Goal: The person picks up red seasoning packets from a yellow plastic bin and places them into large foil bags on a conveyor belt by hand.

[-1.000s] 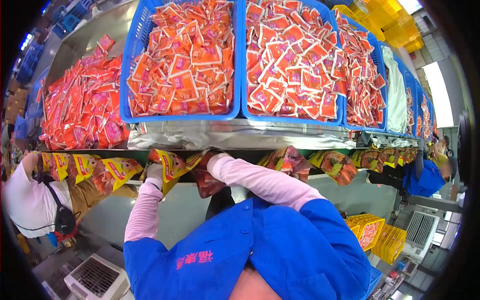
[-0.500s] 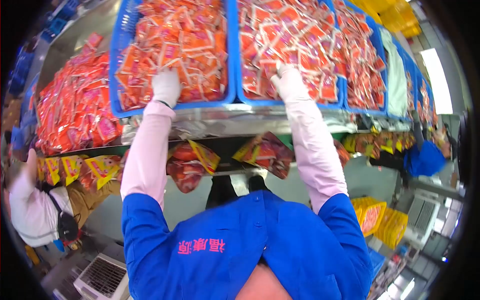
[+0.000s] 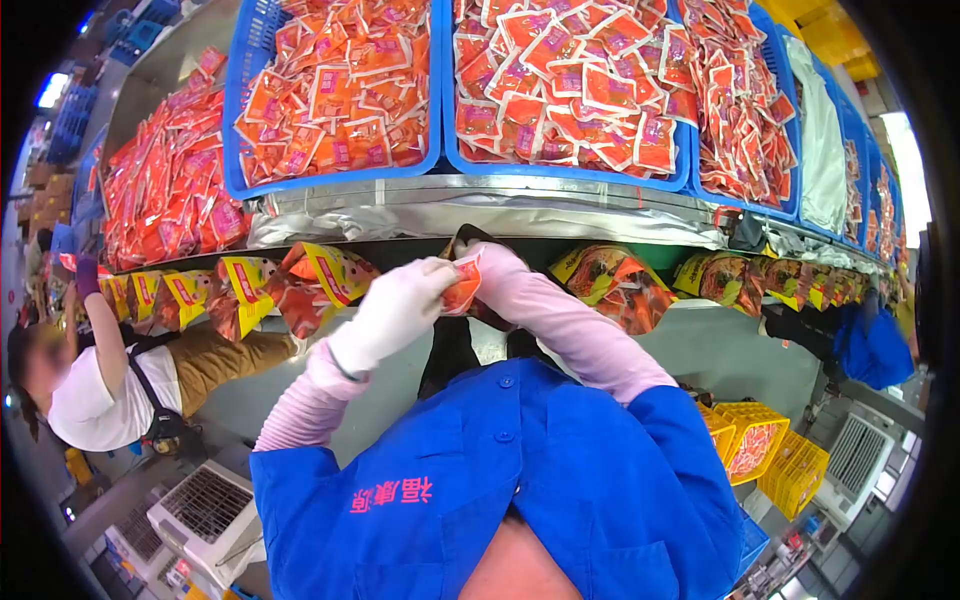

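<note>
My left hand (image 3: 400, 300), in a white glove, pinches a small red sachet (image 3: 463, 287) with a pale edge in front of my body. Close beside it, my right hand (image 3: 492, 264) reaches into the dark mouth of a bag (image 3: 470, 238) at the table's front edge. The fingers of that hand are hidden. More open bags in yellow and red hang along the edge, one bag (image 3: 325, 285) to the left and another bag (image 3: 620, 288) to the right. Beyond them, a blue crate (image 3: 432, 165) and a second blue crate (image 3: 570, 180) hold many red sachets.
A heap of red sachets (image 3: 175, 200) lies on the metal table at left. A person in a white shirt (image 3: 100, 400) works on the left, another in blue (image 3: 872, 345) at far right. Yellow crates (image 3: 795, 470) stand behind on the right, a white slatted unit (image 3: 205, 515) behind left.
Both hands have come back from the blue crates to the bag at the table's edge. A red sachet now shows in my left hand, and my right hand has gone into the bag's mouth.
</note>
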A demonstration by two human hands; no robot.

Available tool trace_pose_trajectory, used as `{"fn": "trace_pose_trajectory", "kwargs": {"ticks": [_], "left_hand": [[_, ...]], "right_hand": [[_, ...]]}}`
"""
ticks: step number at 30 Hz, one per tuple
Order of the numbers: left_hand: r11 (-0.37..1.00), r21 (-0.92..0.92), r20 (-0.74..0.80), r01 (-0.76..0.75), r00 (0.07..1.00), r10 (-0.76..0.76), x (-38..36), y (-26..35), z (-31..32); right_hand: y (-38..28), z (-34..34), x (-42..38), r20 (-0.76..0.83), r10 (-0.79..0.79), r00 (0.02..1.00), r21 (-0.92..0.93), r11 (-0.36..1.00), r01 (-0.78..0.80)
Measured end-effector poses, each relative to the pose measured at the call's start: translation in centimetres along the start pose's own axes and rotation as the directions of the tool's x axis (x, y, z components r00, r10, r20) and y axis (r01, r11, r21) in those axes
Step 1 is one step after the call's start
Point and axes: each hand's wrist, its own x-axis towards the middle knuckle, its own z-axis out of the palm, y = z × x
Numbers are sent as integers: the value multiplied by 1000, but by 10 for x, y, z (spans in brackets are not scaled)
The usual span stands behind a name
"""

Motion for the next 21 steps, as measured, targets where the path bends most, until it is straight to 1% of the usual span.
{"fn": "trace_pose_trajectory", "kwargs": {"ticks": [1,2,3,4,5,6,7,8,9,10,11,12,13,14,15,16,17,18,19,21], "left_hand": [[995,101,-4,-17,1000,17,0,1,14],[979,204,35,0,999,-7,2,1,24],[952,306,70,8,997,-31,7,0,34],[950,311,63,5,998,-25,16,-2,46],[873,488,180,-18,980,-81,26,-5,59],[763,643,280,-63,947,-158,37,-11,77],[666,743,276,-62,936,-221,49,-28,105],[702,713,273,0,921,-277,58,-53,124],[732,679,272,63,904,-331,66,-78,138],[678,735,275,25,903,-331,63,-99,148],[617,787,275,-14,903,-330,63,-120,159],[669,714,213,204,847,-486,72,-126,161],[670,716,215,197,851,-480,68,-136,160],[731,664,314,155,830,-461,62,-125,135],[786,606,406,121,803,-437,56,-123,116],[849,423,342,318,811,-474,42,-161,131],[844,534,337,59,900,-276,31,-117,75],[878,478,399,31,883,-248,29,-96,34],[909,417,456,3,864,-212,33,-85,1],[976,205,230,68,966,-115,44,-82,-56]], "right_hand": [[-16,-19,-48,-176,-156,972,81,982,172],[-17,-26,-70,-49,-227,973,-226,951,210],[-19,-33,-86,85,-252,964,-509,821,260],[-26,-40,-100,263,-205,943,-616,716,327],[-28,-33,-111,-32,-511,859,-673,646,360],[-12,2,-88,-239,-438,866,-421,851,314],[0,35,-62,-410,-301,861,-111,953,281],[-17,27,-71,-262,-447,855,-322,876,359],[-35,16,-79,-84,-547,833,-503,745,438],[-44,19,-75,120,-550,827,-649,586,484],[-49,21,-66,196,-513,835,-675,547,495],[-49,16,-60,158,-530,833,-669,564,485],[-48,14,-58,126,-544,830,-655,582,482],[-60,-12,-68,51,-510,858,-524,718,458],[-71,-52,-76,-14,-466,885,-374,823,428],[-64,-79,-68,-249,-450,857,-392,856,336],[-42,-100,-52,-619,-406,672,-313,913,263],[-12,-125,-24,-713,-315,627,-245,949,198],[-3,-159,-4,-630,-86,771,-254,962,-100],[28,-159,39,-780,-104,618,-376,866,-329]]}}
